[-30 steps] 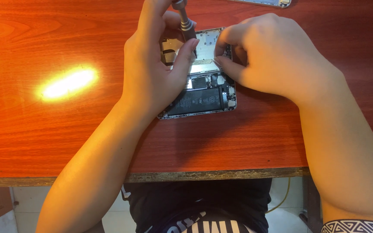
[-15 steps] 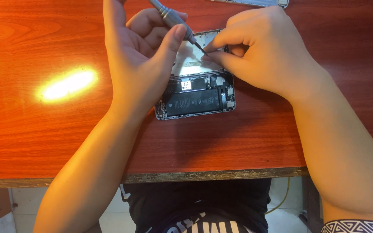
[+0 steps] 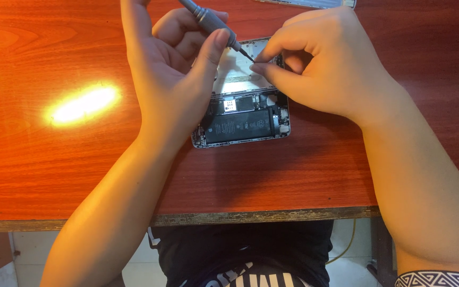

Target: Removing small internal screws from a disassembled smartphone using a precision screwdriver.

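Observation:
An opened phone (image 3: 243,126) lies on the wooden table (image 3: 54,170), its black battery and small circuit parts exposed. A silvery plate (image 3: 235,77) covers its upper half. My left hand (image 3: 171,79) holds a grey screwdriver (image 3: 208,18) between thumb and fingers, with the tip slanting down to the phone's top right. My right hand (image 3: 328,69) is over the phone's upper right corner. Its thumb and forefinger are pinched together right at the screwdriver's tip. Anything tiny between those fingertips is too small to make out.
A bright patch of reflected light (image 3: 83,103) lies on the table to the left. A flat pale panel (image 3: 314,3) pokes in at the top edge. The table's worn front edge (image 3: 261,217) runs just above my dark shirt.
My left hand has lifted and opened off the phone, raising the screwdriver's handle. More of the phone's lower half now shows. My right hand stays pinched at the tip.

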